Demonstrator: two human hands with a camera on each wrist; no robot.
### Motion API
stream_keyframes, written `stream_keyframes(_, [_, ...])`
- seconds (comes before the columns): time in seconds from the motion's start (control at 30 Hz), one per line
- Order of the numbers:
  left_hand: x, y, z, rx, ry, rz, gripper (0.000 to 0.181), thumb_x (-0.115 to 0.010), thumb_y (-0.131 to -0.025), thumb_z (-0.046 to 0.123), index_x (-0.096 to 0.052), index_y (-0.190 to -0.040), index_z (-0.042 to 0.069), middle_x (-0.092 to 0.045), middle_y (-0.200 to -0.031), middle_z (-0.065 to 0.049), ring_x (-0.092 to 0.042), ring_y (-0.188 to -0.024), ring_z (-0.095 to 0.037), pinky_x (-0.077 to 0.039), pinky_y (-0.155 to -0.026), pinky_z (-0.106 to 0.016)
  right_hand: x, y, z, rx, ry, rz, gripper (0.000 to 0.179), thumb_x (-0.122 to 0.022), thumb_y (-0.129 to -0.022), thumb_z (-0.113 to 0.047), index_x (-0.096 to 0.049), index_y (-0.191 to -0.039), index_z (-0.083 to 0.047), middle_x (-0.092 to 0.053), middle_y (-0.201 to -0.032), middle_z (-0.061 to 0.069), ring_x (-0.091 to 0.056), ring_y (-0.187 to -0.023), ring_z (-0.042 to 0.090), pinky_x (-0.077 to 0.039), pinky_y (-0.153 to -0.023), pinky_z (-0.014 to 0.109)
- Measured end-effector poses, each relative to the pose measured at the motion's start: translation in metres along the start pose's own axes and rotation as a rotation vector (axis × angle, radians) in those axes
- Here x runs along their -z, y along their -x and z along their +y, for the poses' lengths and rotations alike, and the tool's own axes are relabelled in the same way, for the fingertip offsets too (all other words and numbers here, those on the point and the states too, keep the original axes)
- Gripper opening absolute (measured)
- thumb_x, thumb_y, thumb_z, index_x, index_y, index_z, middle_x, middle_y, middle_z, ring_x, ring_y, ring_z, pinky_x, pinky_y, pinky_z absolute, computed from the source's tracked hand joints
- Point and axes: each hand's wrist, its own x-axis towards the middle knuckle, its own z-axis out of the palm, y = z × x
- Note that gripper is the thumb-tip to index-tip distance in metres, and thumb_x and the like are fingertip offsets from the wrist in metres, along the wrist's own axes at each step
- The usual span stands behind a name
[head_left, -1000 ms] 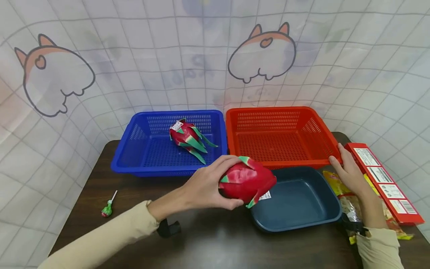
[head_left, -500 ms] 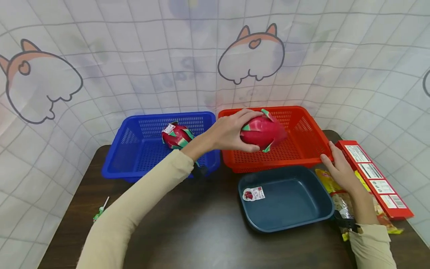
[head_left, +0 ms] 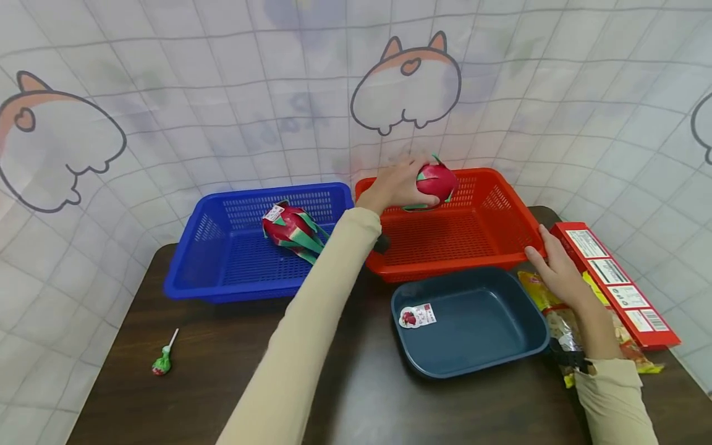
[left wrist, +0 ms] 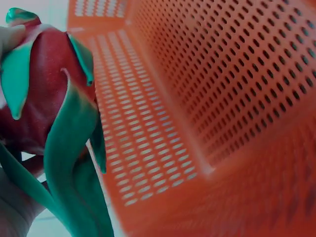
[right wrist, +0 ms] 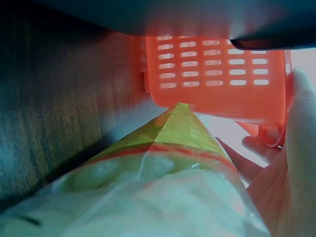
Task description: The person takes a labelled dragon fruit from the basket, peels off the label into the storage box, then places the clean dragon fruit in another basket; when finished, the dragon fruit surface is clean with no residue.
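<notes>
My left hand (head_left: 398, 184) grips a toy dragon fruit (head_left: 436, 185) over the back of the red basket (head_left: 439, 266). In the left wrist view the dragon fruit (left wrist: 49, 94) shows long green leaves beside the basket's perforated wall (left wrist: 143, 133). With thumb and fingers, my right hand (head_left: 559, 272) holds the red basket's front right corner. The right wrist view has the fingers (right wrist: 252, 163) partly behind that corner. A second dragon fruit (head_left: 292, 228), with a white label, lies in the blue basket (head_left: 222, 290), partly behind my left sleeve.
In front of the red basket stands a dark blue tray (head_left: 473, 327) with a dragon fruit sticker (head_left: 417, 316). Yellow snack bags (head_left: 562, 321) and a red box (head_left: 617, 284) lie at the right. A lollipop (head_left: 163, 358) lies at left. A patterned cloth hangs behind.
My left hand has carried the dragon fruit from over the dark blue tray up and back to the rear of the red basket, uncovering the tray's sticker. The right hand stays at the corner.
</notes>
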Motion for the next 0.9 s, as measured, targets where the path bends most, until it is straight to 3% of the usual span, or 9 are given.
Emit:
stream_keyframes(0.17, [-0.025, -0.012, -0.002, 0.114, 0.094, -0.111, 0.089, -0.066, -0.085, 0.051, -0.018, -0.155, 0.021, -0.034, -0.153, -0.004, -0.042, -0.133, -0.024, -0.046, -0.105, -0.042, -0.002, -0.001, 0.002, 0.001, -0.005, -0.032, 0.073, -0.044, -0.101, -0.033, -0.003, -0.157, -0.010, -0.029, -0.148, 0.029, -0.034, -0.129, 0.047, -0.034, -0.097, 0.074])
stream_keyframes(0.33, [-0.041, -0.020, 0.002, 0.127, 0.168, -0.202, 0.088, -0.066, -0.088, 0.046, -0.016, -0.154, 0.017, -0.030, -0.151, -0.008, -0.042, -0.131, -0.025, -0.048, -0.104, -0.041, 0.001, 0.000, 0.004, -0.016, -0.008, -0.020, 0.073, -0.045, -0.101, -0.034, -0.004, -0.157, -0.013, -0.030, -0.148, 0.027, -0.035, -0.129, 0.045, -0.034, -0.098, 0.073])
stream_keyframes(0.47, [-0.050, -0.027, 0.003, 0.124, 0.175, -0.246, 0.084, -0.065, -0.090, 0.045, -0.017, -0.152, 0.016, -0.032, -0.146, -0.009, -0.045, -0.127, -0.024, -0.048, -0.103, -0.038, 0.005, 0.000, 0.005, -0.019, -0.006, 0.000, 0.072, -0.045, -0.100, -0.035, -0.006, -0.157, -0.014, -0.032, -0.148, 0.025, -0.035, -0.130, 0.043, -0.034, -0.100, 0.072])
stream_keyframes(0.63, [-0.060, -0.030, 0.000, 0.130, 0.163, -0.289, 0.085, -0.061, -0.092, 0.045, -0.012, -0.154, 0.014, -0.021, -0.155, -0.012, -0.041, -0.133, -0.027, -0.044, -0.108, -0.040, 0.006, -0.002, 0.005, -0.027, -0.009, -0.008, 0.073, -0.045, -0.100, -0.035, -0.006, -0.157, -0.013, -0.033, -0.147, 0.025, -0.033, -0.131, 0.042, -0.031, -0.102, 0.072])
stream_keyframes(0.77, [-0.065, -0.031, -0.002, 0.146, 0.136, -0.292, 0.085, -0.061, -0.093, 0.043, -0.009, -0.154, 0.014, -0.015, -0.159, -0.011, -0.041, -0.135, -0.029, -0.044, -0.108, -0.041, 0.007, -0.002, 0.007, -0.036, -0.009, -0.012, 0.073, -0.045, -0.100, -0.035, -0.005, -0.157, -0.012, -0.032, -0.147, 0.025, -0.032, -0.132, 0.042, -0.030, -0.102, 0.073])
stream_keyframes(0.9, [-0.068, -0.028, 0.000, 0.172, 0.067, -0.297, 0.084, -0.062, -0.093, 0.042, -0.010, -0.154, 0.018, -0.017, -0.158, -0.008, -0.039, -0.135, -0.030, -0.045, -0.105, -0.044, 0.006, -0.001, 0.008, -0.048, -0.014, -0.020, 0.074, -0.045, -0.100, -0.036, -0.004, -0.157, -0.013, -0.030, -0.148, 0.025, -0.031, -0.133, 0.043, -0.030, -0.102, 0.072])
